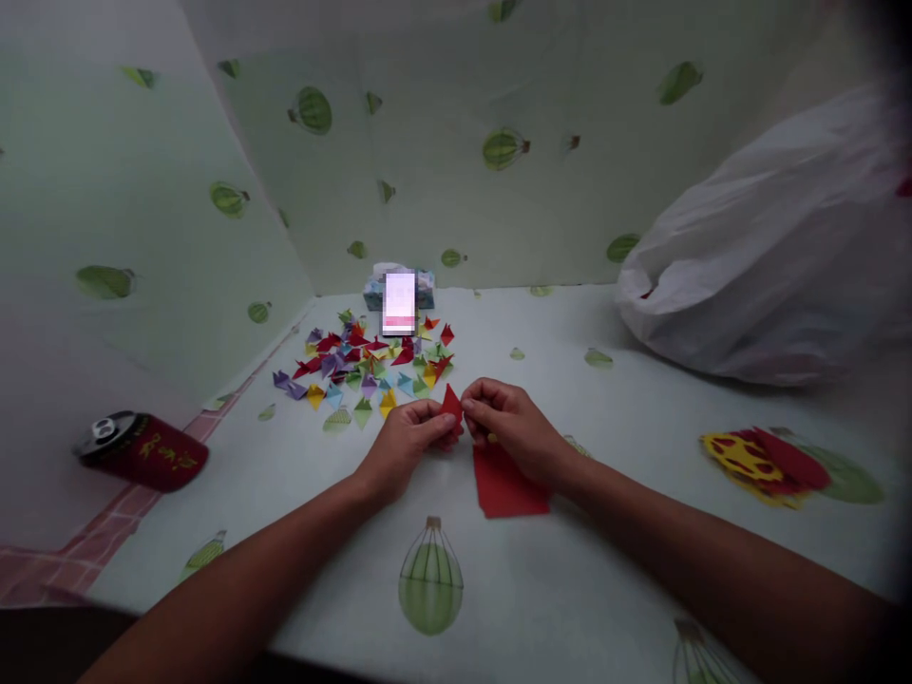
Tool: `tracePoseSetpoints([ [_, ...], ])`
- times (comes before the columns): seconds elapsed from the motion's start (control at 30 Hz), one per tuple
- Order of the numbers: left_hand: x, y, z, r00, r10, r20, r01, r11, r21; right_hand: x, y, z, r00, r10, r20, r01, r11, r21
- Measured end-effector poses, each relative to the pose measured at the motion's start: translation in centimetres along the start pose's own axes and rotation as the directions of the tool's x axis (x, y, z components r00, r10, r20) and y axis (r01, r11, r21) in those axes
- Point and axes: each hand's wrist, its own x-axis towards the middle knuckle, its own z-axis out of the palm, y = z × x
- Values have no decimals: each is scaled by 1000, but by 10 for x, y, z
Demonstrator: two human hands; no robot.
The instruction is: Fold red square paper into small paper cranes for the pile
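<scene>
Between my two hands is a small piece of folded red paper (451, 403) with a pointed top. My left hand (417, 432) pinches it between thumb and fingers. At its right edge, my right hand (504, 418) has thumb and forefinger pressed together; whether they grip the paper or only touch it is hard to tell. Under my right hand lies a stack of red paper sheets (513, 486), partly covered by the hand. Beyond my left hand spreads a pile of small folded paper pieces (363, 366) in red, purple, yellow, green, blue and orange.
A phone (399, 302) with a lit screen leans on a tissue box (427, 290) near the back wall. A dark red can (146, 451) is at the left. On the right are a white plastic bag (762, 256) and red and yellow cut-outs (762, 464).
</scene>
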Motion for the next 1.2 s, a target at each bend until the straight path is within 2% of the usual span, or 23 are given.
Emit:
tracePoseSetpoints([
  [0.13,-1,-2,2,997,-45,-57,46,999,10,1,7,0,993,-111,-43,105,986,-129],
  [0.23,0,-1,3,996,-60,-71,60,998,-6,0,11,0,977,-210,-49,188,942,-279],
  [0.37,1,0,2,995,-56,-78,57,998,10,-3,14,0,937,-345,-48,284,836,-469],
  [0.6,1,1,0,995,-77,-60,77,997,-2,-2,18,-5,841,-540,39,441,641,-628],
  [0.77,2,3,-1,992,-91,-88,90,996,-18,-5,20,-7,798,-571,191,497,445,-745],
  [0.97,4,3,-3,990,-101,-103,98,995,-31,-7,22,-6,781,-566,262,499,315,-807],
  [1.07,5,2,-4,989,-112,-97,107,993,-51,-7,22,-5,769,-574,281,521,308,-796],
  [1.13,5,2,-3,992,-96,-82,94,995,-28,-7,22,-5,774,-576,263,535,372,-759],
  [1.2,4,4,-3,996,-60,-63,62,998,28,-7,20,-4,799,-563,209,522,479,-706],
])
